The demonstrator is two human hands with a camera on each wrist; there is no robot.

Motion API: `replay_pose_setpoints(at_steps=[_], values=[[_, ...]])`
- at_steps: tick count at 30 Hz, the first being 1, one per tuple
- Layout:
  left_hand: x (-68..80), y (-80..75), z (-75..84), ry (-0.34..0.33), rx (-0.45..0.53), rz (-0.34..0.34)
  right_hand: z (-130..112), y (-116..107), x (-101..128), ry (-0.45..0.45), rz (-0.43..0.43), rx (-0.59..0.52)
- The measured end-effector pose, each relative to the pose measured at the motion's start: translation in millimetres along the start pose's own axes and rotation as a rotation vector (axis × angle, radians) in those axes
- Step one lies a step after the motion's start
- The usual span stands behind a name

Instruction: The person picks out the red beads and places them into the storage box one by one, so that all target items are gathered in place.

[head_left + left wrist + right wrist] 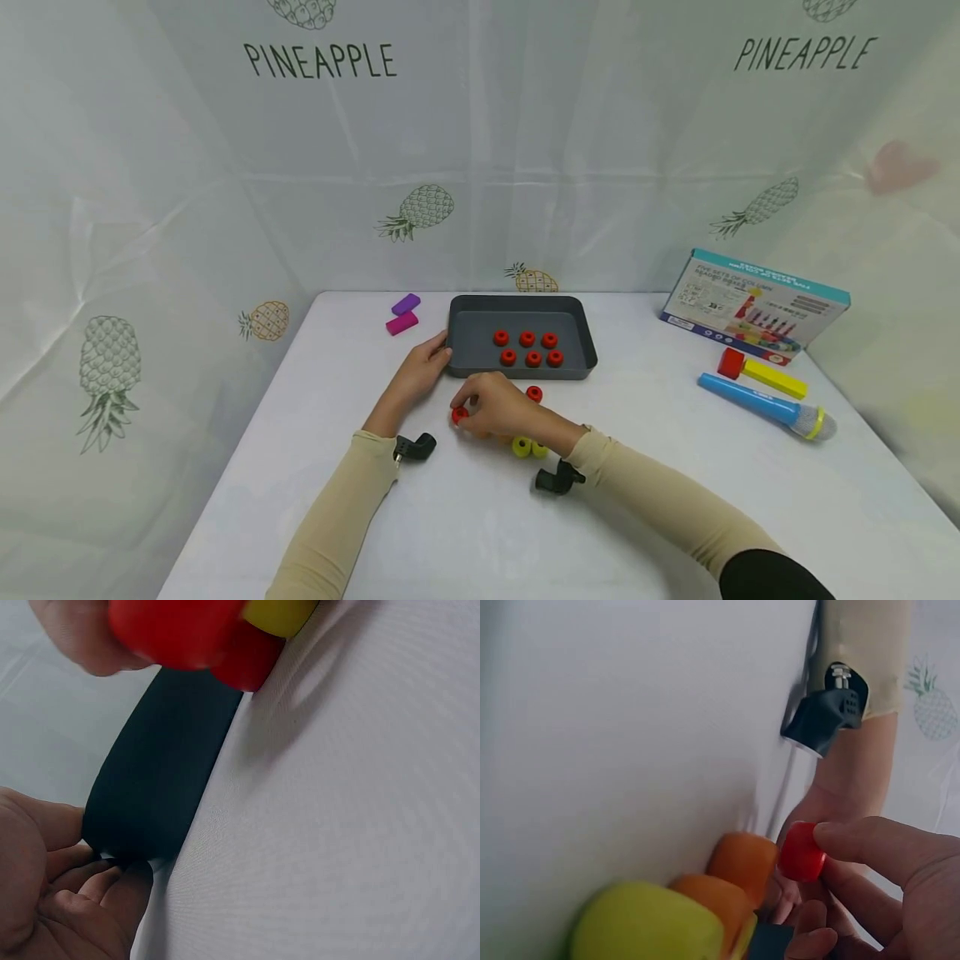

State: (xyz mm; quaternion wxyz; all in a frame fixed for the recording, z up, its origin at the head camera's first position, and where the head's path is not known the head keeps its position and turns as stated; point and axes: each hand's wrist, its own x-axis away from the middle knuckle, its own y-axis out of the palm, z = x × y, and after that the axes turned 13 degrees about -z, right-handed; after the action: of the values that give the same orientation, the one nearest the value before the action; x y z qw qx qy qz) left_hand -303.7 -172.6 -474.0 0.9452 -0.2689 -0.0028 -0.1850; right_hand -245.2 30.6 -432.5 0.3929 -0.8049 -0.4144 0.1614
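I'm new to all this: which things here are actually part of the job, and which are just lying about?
In use:
right hand pinching a red bead
left hand touching the grey tray
six red beads in the tray
loose red bead

Lying about:
yellow beads
purple and pink blocks
toy microphone
box

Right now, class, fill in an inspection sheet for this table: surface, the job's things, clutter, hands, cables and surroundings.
Surface: white table, covered in cloth.
Job's things: grey tray holding six red beads; another red bead lies in front of the tray; yellow beads near the right wrist; orange beads show in the right wrist view.
Clutter: purple block, pink block, toy box, toy hammer, toy microphone.
Hands: left hand touches the tray's corner; right hand pinches a red bead.
Cables: nothing seen.
Surroundings: pineapple-print curtain.
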Motion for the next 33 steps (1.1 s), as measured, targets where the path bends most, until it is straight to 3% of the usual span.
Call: replay_pose_setpoints(at_steps=[33], values=[[-1.7,0.6,-2.9,0.013,0.029,-0.003,11,-49,-7,-0.005,0.039,0.068]])
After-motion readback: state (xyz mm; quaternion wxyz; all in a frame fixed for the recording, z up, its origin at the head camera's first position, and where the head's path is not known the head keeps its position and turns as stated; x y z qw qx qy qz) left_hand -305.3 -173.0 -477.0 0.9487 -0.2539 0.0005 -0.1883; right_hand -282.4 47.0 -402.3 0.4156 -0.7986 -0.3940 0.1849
